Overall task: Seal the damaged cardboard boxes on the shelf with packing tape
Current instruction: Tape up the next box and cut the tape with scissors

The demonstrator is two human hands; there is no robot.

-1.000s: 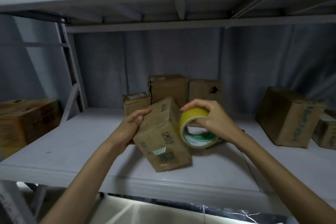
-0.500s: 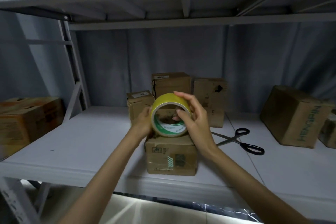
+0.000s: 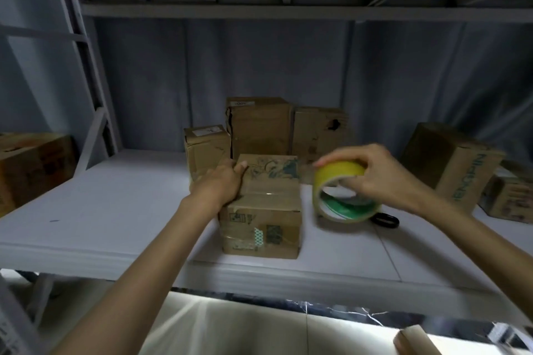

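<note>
A small cardboard box (image 3: 265,216) stands near the front edge of the grey shelf (image 3: 115,210). My left hand (image 3: 220,181) rests on the left part of its top, fingers lying over the surface. To the right of the box, my right hand (image 3: 377,173) grips a yellow roll of packing tape (image 3: 343,193) with a green and white core. A strip of tape runs from the roll toward the box top. Behind stand three more boxes (image 3: 259,127), one of them (image 3: 318,132) with a hole in its side.
Black scissors (image 3: 385,220) lie on the shelf behind the tape roll. A large box (image 3: 450,164) and a smaller one (image 3: 510,199) sit at the right. Another box (image 3: 31,167) stands at far left beyond the shelf upright (image 3: 92,89). The upper shelf hangs low overhead.
The box was turned and set flat on the shelf. The tape roll moved from above the box to its right, drawing tape out. My left hand left the roll and settled on the box top.
</note>
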